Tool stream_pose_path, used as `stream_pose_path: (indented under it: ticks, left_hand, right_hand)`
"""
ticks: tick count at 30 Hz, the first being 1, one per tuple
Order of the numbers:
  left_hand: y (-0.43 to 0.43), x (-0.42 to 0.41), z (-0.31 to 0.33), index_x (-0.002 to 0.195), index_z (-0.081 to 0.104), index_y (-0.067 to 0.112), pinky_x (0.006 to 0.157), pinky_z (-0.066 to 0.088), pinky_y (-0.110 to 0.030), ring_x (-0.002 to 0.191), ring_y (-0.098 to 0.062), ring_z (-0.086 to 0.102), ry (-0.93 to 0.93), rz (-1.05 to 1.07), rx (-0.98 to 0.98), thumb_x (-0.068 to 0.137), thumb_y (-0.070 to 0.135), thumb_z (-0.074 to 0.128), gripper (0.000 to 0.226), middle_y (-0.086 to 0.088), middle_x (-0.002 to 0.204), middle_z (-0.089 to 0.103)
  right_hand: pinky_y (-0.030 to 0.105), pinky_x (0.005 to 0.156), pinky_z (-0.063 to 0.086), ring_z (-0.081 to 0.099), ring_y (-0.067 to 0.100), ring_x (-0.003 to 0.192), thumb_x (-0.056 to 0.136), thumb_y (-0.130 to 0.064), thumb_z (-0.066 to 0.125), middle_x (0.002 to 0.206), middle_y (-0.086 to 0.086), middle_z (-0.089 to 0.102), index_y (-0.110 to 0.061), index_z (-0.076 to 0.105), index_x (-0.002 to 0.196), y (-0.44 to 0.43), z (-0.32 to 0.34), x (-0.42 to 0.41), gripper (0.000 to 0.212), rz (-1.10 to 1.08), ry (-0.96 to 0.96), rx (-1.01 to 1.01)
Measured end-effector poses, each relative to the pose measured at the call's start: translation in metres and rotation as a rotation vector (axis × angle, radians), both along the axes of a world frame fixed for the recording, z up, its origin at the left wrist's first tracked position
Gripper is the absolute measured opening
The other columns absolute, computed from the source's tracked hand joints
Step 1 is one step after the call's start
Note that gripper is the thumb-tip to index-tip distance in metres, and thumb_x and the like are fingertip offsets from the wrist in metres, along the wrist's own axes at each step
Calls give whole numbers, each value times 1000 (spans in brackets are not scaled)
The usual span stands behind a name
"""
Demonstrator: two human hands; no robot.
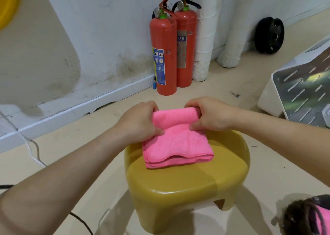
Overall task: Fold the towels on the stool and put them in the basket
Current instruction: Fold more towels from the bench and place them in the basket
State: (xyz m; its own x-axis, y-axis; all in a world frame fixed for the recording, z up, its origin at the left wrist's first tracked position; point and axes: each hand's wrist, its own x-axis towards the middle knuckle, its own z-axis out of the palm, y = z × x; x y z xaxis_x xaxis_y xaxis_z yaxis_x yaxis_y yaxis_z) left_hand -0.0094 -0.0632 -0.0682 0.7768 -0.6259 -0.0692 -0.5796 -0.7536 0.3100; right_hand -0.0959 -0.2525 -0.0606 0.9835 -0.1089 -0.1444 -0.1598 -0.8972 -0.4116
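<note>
Towels on stool: one. pink towel (176,145), layered, far end rolled, on far half of seat.
Stools: one. yellow stool (187,181).
Hands: two. left hand (141,122) and right hand (212,115), one gripping each end of roll.
Fire extinguishers: two, red, touching. front extinguisher (163,56), rear extinguisher (185,47).
Wrapped white pipes: two. left pipe (203,38), right pipe (234,38).
Black disc (268,35): one.
White slotted bin (267,99): one.
Dark woven basket (294,217): one, pink cloth (321,220) inside, number of pieces unclear.
Floor cables: two. white cable (26,142), black cable (82,222).
</note>
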Motion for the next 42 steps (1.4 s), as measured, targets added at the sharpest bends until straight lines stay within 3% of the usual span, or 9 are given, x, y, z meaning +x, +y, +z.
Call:
stream_pose_path:
  ticks: [4,8,12,16,20,25,29,38,42]
  left_hand:
    - [3,-22,3,107,56,26,78,38,-34,102,-23,48,-424,-362,-201,77,34,70,33,1,111,51]
    - [1,-54,-9,112,58,22,81,46,-37,96,-21,49,-266,-670,113,80,66,46,56,1,105,54]
    - [4,-59,-18,115,59,9,67,53,-43,85,-30,56,-419,-681,162,86,26,42,37,-9,102,62]
    - [-5,-74,-16,128,44,8,70,50,-43,99,-34,50,-450,-613,244,84,8,46,45,-13,116,50]
    - [-2,-66,-21,96,57,15,51,47,-36,72,-28,54,-451,-525,92,67,19,59,30,-6,83,57]
    - [12,-54,-21,101,57,14,65,48,-41,79,-27,57,-310,-518,-33,83,35,49,29,-4,88,61]
    - [17,-42,-14,113,54,17,78,45,-41,95,-24,54,-254,-496,-114,93,39,30,38,-2,104,59]
    - [13,-41,0,103,64,14,71,47,-39,85,-25,58,-429,-460,-328,85,33,56,28,-1,93,65]
    - [9,-40,6,103,60,12,80,45,-38,93,-28,53,-503,-445,-357,80,33,62,31,-5,102,60]
  right_hand:
    - [27,72,39,50,17,90,73,-16,76,99,1,51,-15,61,106,5,-3,-1,37,-27,-83,-21]
    - [29,58,31,49,18,87,70,-9,72,95,-2,52,-19,51,97,5,-5,1,36,-37,-87,9]
    - [25,59,42,52,14,81,70,-12,75,94,-4,55,-20,52,106,10,5,3,44,-1,23,174]
    - [28,73,50,59,16,87,74,-22,75,97,-2,65,-18,65,107,15,11,6,34,15,-9,140]
    - [29,65,46,57,21,81,73,-15,70,90,5,65,-12,65,93,17,7,2,21,5,-28,44]
    - [24,55,37,51,19,82,74,-15,70,90,-1,56,-18,55,93,16,9,-5,25,33,-53,2]
    - [36,61,41,49,24,72,79,-24,66,83,1,59,-21,50,92,26,6,-11,21,141,-197,-131]
    - [41,62,44,52,28,71,79,-40,69,79,1,61,-20,47,97,23,11,-25,35,203,-242,-161]
    - [40,63,46,58,25,74,78,-48,70,80,-2,65,-23,51,103,22,11,-28,41,243,-272,-150]
